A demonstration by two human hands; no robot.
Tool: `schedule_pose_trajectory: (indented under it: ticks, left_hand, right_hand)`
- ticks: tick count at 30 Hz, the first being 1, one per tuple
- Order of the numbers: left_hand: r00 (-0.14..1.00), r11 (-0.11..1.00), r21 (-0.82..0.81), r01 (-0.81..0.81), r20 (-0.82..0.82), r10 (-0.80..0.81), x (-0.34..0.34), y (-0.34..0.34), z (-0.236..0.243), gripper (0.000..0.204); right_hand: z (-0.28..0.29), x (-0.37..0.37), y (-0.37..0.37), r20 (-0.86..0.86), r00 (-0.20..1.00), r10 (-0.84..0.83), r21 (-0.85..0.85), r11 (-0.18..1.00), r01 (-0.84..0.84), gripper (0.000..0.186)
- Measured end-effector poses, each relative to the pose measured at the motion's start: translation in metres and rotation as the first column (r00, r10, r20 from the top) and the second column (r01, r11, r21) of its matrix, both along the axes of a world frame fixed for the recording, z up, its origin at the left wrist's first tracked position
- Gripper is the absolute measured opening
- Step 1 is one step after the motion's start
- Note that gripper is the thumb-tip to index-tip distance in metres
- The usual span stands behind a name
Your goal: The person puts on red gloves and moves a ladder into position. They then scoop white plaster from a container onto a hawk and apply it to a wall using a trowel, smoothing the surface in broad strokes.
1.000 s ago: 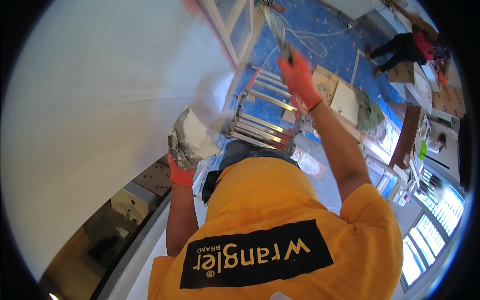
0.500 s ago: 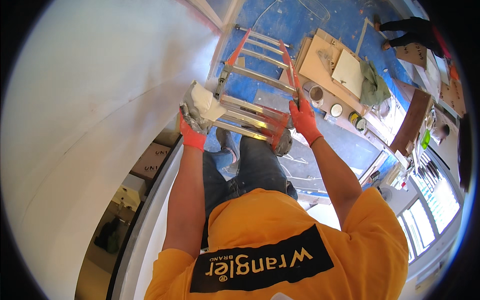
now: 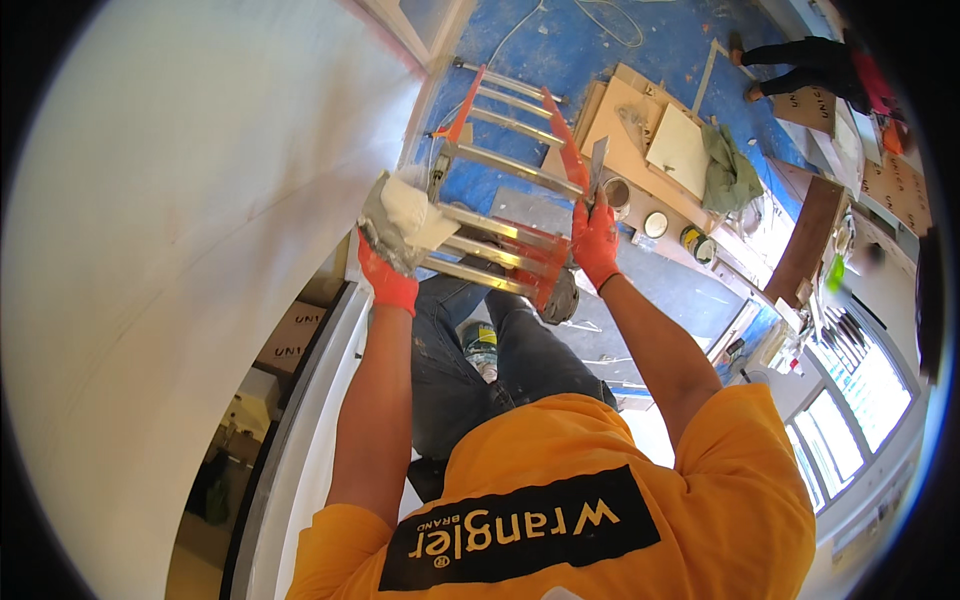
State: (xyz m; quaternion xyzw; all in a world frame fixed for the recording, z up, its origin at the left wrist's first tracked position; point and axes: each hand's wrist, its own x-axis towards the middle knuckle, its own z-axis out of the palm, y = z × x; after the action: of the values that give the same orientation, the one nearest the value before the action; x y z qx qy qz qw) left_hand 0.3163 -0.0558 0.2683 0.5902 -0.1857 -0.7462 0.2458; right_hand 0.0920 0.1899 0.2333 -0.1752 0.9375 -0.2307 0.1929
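I'm watching the left hand (image 3: pixel 388 282) clutching a board (image 3: pixel 381 230), the right hand (image 3: pixel 596 245) clasping a scraper (image 3: pixel 598 162); tilting could be sliding white paste (image 3: pixel 405 206) off the board's edge.

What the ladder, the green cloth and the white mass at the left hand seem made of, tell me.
Ladder rungs: bare metal, probably aluminium, silvery with bright glints; its orange-red rails could be painted metal or fibreglass.
Green cloth: likely woven fabric, matt, slumped in soft folds.
White mass at the left hand: perhaps plaster or filler, matt, thickly heaped.
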Motion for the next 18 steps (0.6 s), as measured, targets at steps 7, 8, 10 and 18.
schedule_pose_trajectory:
  ticks: [7, 8, 10, 18]
  left_hand:
    - [0.986, 0.986, -0.166, 0.015, 0.164, 0.013, -0.015, 0.007, 0.011, 0.057]
    - [0.980, 0.976, -0.206, 0.062, 0.199, -0.020, -0.010, 0.010, 0.004, 0.056]
    - [0.973, 0.964, -0.246, 0.104, 0.226, -0.048, -0.001, 0.011, -0.007, 0.055]
    - [0.999, 0.978, -0.205, -0.022, 0.039, 0.031, -0.007, 0.013, -0.009, 0.049]
  right_hand:
    - [0.008, -0.007, -0.012, 0.099, 0.994, -0.034, 0.113, 0.993, 0.023, 0.047]
    - [0.009, -0.006, -0.013, 0.103, 0.994, -0.039, 0.129, 0.991, 0.025, 0.048]
    - [0.011, -0.004, -0.016, 0.087, 0.996, -0.006, 0.153, 0.988, -0.007, 0.049]
    - [0.024, -0.015, -0.023, 0.234, 0.972, -0.024, 0.269, 0.962, -0.041, 0.056]
